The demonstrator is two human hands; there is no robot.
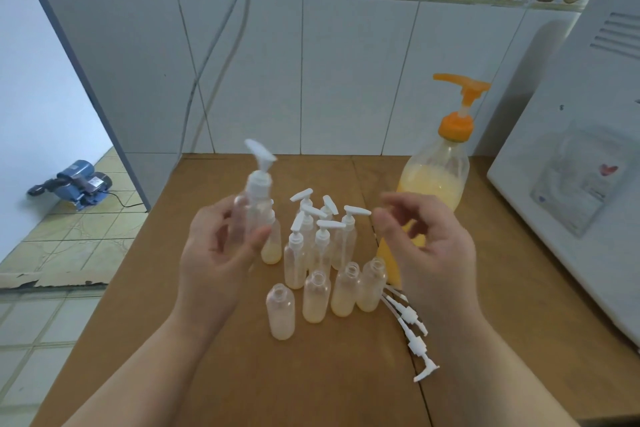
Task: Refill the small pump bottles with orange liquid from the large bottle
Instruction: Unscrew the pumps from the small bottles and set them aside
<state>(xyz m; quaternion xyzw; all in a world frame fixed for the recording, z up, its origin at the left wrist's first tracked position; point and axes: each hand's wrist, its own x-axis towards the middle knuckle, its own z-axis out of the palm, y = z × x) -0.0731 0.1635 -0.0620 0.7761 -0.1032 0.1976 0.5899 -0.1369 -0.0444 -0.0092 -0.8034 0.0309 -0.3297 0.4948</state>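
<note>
The left hand (221, 246) is gripping a capped small pump bottle (254, 208) above the tabletop (207, 340). The right hand (426, 246) is hanging loosely curled, empty, screening the large bottle (436, 180) at two o'clock. Four uncapped bottles (316, 298) are standing centrally; loose pumps (412, 333) are lying at four o'clock, partly hidden. A white appliance (581, 166) is cut off at three o'clock.

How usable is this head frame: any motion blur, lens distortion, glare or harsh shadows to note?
Head view: light is soft and even, with no harsh shadows on the table and no strong glare. Wide-angle bending shows in the wall tile lines and the white appliance at the right edge. The small bottle held by the left hand has a smeared pump, and the right hand has blurred fingertips; the large bottle looks soft.
</note>
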